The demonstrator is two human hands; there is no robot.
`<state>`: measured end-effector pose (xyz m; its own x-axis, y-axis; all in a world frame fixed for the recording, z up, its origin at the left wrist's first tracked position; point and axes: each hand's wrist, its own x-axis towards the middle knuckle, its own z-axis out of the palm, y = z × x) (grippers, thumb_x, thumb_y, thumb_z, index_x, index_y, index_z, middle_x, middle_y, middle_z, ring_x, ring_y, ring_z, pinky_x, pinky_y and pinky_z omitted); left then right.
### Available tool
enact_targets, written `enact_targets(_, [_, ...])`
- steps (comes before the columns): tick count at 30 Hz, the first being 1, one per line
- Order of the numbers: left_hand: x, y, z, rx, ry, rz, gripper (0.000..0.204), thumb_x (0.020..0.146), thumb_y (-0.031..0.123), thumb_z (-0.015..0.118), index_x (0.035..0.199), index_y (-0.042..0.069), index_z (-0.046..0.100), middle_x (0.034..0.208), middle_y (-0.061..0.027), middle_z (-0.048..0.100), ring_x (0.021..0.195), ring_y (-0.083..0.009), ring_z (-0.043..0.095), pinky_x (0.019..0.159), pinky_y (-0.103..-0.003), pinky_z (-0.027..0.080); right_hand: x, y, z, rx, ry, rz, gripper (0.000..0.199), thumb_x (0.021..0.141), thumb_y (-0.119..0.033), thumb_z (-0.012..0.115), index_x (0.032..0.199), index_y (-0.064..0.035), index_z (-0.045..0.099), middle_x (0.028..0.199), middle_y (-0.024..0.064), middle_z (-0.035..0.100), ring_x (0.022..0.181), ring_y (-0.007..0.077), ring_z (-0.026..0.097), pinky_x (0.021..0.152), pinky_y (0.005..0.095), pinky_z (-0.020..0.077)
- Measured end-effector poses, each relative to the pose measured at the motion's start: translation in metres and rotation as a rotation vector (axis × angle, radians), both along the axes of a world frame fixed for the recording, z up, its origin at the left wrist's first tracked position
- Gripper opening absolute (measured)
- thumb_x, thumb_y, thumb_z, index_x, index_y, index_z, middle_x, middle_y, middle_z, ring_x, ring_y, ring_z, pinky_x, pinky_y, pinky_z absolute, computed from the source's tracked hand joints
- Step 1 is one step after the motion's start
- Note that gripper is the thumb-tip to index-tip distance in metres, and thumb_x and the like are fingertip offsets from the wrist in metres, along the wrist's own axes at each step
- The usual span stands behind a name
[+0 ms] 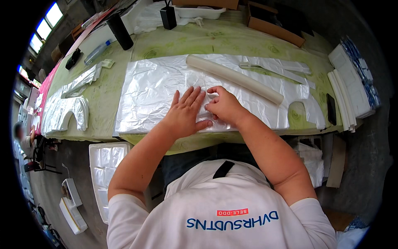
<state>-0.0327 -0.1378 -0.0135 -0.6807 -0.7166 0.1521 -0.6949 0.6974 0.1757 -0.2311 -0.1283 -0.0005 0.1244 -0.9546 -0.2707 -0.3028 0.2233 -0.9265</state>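
A stack of thin, clear plastic aprons point(149, 91) lies spread across the table in front of me, with a curved cutout and strap pieces at its right end. My left hand point(185, 111) rests flat on the film, fingers stretched out and thumb apart. Close beside it, my right hand point(224, 106) has its fingers curled and seems to pinch a bit of the film; the exact grip is partly hidden. Beyond my hands, a pale roller tube point(234, 79) lies slantwise on the aprons.
More folded plastic aprons point(66, 110) lie at the left. Behind them are a clear bottle point(97, 52), a black cylinder point(120, 32) and a black box point(168, 17). A cardboard box point(275, 27) stands far right. A phone point(331, 109) and white rolls point(342, 99) sit at the right edge.
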Motion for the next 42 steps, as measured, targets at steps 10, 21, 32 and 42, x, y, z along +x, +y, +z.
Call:
enact_targets(10, [0.010,0.033,0.007,0.134,0.021,-0.221,0.082,0.073,0.018,0.078,0.149,0.011,0.046,0.156,-0.0091,0.043,0.147,-0.0292,0.038,0.123,-0.056,0.023,-0.022,0.082,0.007,0.107,-0.099,0.125,0.037,0.086,-0.005,0.068,0.122,-0.0043,0.055,0.083,0.0012,0.063,0.071,0.0098,0.057,0.064,0.0270,0.0483])
enact_targets(21, [0.005,0.032,0.007,0.271,0.385,-0.121,0.071,0.078,0.001,0.070,0.146,0.008,0.049,0.127,-0.0091,0.064,0.118,-0.0315,0.059,0.107,-0.045,0.045,-0.042,0.056,-0.018,-0.852,0.545,0.289,0.031,0.074,-0.010,0.074,0.104,-0.0090,0.067,0.109,0.0109,0.063,0.104,0.0348,0.057,0.093,0.0461,0.0473])
enact_targets(32, [-0.008,0.032,-0.010,0.286,0.580,0.316,0.079,0.087,0.011,0.070,0.155,0.003,0.031,0.086,-0.0084,0.069,0.086,-0.0273,0.067,0.088,-0.042,0.051,-0.024,0.036,-0.016,-0.596,0.715,0.127,0.026,0.088,-0.028,0.064,0.090,-0.0032,0.072,0.095,0.0160,0.068,0.094,0.0374,0.063,0.088,0.0472,0.0517])
enact_targets(42, [-0.021,0.040,-0.008,-0.184,0.359,0.254,0.068,0.090,0.019,0.065,0.153,0.011,0.040,0.147,-0.0129,0.046,0.140,-0.0373,0.037,0.117,-0.056,0.024,-0.015,0.033,-0.007,-0.501,0.821,0.134,0.026,0.089,-0.026,0.059,0.092,-0.0031,0.071,0.099,0.0161,0.069,0.100,0.0370,0.064,0.091,0.0469,0.0523])
